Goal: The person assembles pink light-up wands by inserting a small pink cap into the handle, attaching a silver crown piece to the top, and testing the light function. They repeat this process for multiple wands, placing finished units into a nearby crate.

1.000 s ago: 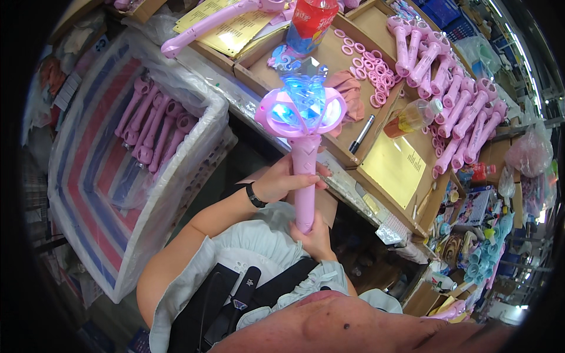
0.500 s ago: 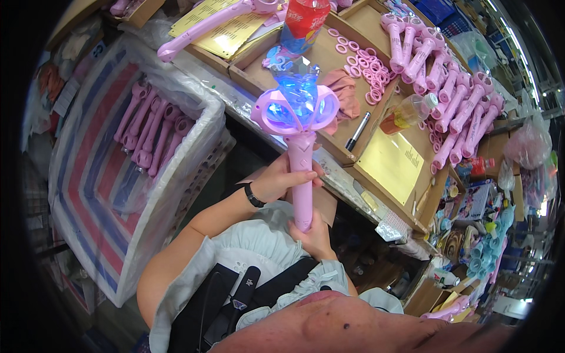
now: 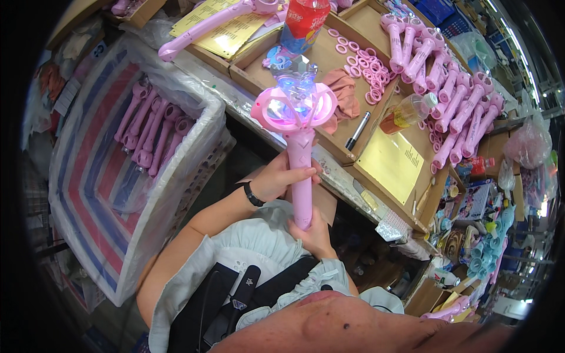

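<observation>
A pink toy light wand (image 3: 301, 154) stands nearly upright in front of me, its clear crystal head (image 3: 295, 88) glowing whitish pink and blue inside pink loops. My left hand (image 3: 286, 176), with a black band at the wrist, wraps round the middle of the handle. Lower down, my right hand (image 3: 319, 236) closes round the handle's bottom end; some of its fingers are hidden behind the wand. Behind the glowing head lies a crumpled pinkish-brown cloth (image 3: 342, 97) on the cardboard tray.
Left of me, a striped, plastic-lined bin (image 3: 112, 194) holds several pink wands (image 3: 152, 126). On the bench are pink rings (image 3: 368, 67), a marker (image 3: 358, 130), yellow sheets (image 3: 391, 165), a red-labelled bottle (image 3: 305, 23), a tipped drink bottle (image 3: 406, 113) and piled pink handles (image 3: 459, 100).
The glow in the wand's head has turned from strong blue to a paler whitish pink. Both hands keep their hold, and the wand has barely shifted.
</observation>
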`<state>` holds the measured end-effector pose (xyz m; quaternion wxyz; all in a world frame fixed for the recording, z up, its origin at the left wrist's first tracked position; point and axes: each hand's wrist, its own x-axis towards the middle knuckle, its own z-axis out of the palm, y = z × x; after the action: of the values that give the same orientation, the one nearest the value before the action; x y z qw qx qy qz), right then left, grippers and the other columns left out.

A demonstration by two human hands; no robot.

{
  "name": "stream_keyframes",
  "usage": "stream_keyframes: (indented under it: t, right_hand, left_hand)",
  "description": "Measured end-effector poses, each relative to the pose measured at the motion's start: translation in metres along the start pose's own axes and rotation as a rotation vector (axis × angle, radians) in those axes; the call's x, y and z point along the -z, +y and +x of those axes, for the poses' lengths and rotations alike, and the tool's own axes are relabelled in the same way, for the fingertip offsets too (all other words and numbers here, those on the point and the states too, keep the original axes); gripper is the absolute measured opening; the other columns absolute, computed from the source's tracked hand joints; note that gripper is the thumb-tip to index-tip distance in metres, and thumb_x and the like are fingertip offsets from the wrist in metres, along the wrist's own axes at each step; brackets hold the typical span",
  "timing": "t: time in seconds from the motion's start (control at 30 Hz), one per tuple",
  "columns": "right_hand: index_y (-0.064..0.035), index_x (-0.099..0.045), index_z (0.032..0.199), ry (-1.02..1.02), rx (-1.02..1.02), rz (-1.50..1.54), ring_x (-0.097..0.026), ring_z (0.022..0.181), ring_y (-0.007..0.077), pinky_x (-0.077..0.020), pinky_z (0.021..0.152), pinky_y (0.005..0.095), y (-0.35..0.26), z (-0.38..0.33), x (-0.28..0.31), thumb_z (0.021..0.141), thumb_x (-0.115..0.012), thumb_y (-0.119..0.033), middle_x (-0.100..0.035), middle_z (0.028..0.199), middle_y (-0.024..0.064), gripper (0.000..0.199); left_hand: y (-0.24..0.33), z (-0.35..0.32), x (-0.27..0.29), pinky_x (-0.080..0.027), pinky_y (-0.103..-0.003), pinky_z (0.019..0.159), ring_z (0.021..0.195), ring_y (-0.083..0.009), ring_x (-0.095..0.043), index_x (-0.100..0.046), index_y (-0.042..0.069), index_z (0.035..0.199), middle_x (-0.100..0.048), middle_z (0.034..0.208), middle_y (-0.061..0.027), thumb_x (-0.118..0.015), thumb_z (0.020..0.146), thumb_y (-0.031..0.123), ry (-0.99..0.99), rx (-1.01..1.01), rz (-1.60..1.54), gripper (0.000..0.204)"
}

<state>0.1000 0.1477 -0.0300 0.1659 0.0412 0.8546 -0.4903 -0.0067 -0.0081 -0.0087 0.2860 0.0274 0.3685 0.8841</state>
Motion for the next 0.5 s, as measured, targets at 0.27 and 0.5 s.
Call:
stream_keyframes:
  t: [0.27,0.5]
  right_hand:
    - [-0.0021,-0.051,0.111,-0.074,-0.01,0.097,-0.062,0.08,0.0241,-0.0478,0.071,0.0342,0.009,0.008,0.003,0.072,-0.071,-0.028,-0.062,0.091,0.0157,0.05]
    - [-0.0023,-0.051,0.112,-0.038,0.008,0.089,-0.062,0.083,0.0283,-0.0479,0.073,0.0365,0.009,0.008,0.0,0.072,-0.071,-0.027,-0.061,0.093,0.0168,0.051]
  left_hand:
    - [0.0,0.002,-0.001,-0.049,-0.029,0.082,0.09,-0.0154,-0.06,-0.036,0.004,0.124,-0.054,0.102,-0.0068,-0.063,0.085,0.011,0.062,-0.025,0.012,0.049]
    - [-0.005,0.002,0.001,-0.049,-0.029,0.082,0.092,-0.0148,-0.058,-0.033,0.003,0.125,-0.052,0.103,-0.0068,-0.063,0.085,0.012,0.085,-0.048,0.068,0.051]
